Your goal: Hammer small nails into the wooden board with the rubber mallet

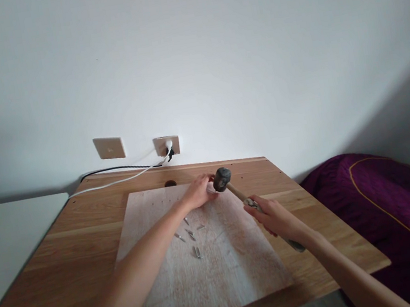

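Note:
A rubber mallet (222, 179) with a black head and wooden handle is gripped in my right hand (272, 214), its grip end showing below the palm. My left hand (200, 191) rests near the far right corner of a pale wood-grain board (212, 288), fingers drawn together just behind the mallet head. What those fingers hold, if anything, is hidden. Several small metal fasteners (197, 252), perhaps anchors or screws, lie loose on the board to the right of my left forearm. A row of small dark marks (162, 201) runs along the board's far side.
The board lies on a wooden table (314, 240) against a white wall. A socket (166, 146) with plugs feeds a white cable (115, 181) and a black cable across the table's back edge. Purple fabric (389, 196) borders the right side; a white surface (10, 233) stands left.

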A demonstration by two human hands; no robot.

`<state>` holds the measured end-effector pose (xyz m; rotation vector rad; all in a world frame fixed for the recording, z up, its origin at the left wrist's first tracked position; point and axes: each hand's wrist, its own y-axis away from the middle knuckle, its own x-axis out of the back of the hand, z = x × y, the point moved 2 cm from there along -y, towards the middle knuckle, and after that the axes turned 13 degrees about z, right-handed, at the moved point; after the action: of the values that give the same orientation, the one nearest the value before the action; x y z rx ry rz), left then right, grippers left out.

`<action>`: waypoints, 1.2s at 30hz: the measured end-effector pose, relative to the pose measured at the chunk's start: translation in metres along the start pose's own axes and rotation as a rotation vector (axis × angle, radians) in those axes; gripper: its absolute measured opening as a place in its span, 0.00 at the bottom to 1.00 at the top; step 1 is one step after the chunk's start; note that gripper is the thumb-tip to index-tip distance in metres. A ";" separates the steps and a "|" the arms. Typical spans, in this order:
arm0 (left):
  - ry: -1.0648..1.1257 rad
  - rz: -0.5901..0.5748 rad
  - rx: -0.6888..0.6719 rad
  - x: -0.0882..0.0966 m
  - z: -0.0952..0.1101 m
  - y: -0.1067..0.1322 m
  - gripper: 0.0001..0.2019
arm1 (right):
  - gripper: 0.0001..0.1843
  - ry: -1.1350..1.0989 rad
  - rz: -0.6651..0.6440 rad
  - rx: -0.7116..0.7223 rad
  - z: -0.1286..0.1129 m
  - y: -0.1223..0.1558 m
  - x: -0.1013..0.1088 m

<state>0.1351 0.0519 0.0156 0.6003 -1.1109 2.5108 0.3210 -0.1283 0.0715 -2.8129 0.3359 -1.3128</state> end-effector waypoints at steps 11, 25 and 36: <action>-0.014 -0.043 0.021 -0.001 0.001 -0.002 0.02 | 0.17 -0.114 0.143 -0.109 0.014 0.004 0.005; -0.013 -0.004 -0.018 -0.007 -0.007 -0.003 0.01 | 0.17 -0.090 0.101 -0.067 0.010 0.003 -0.003; -0.004 -0.008 -0.024 -0.006 -0.008 -0.002 0.03 | 0.17 -0.078 0.112 -0.042 0.009 0.005 -0.009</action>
<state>0.1396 0.0584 0.0091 0.6024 -1.1357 2.4873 0.3206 -0.1324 0.0582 -2.8228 0.5154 -1.1851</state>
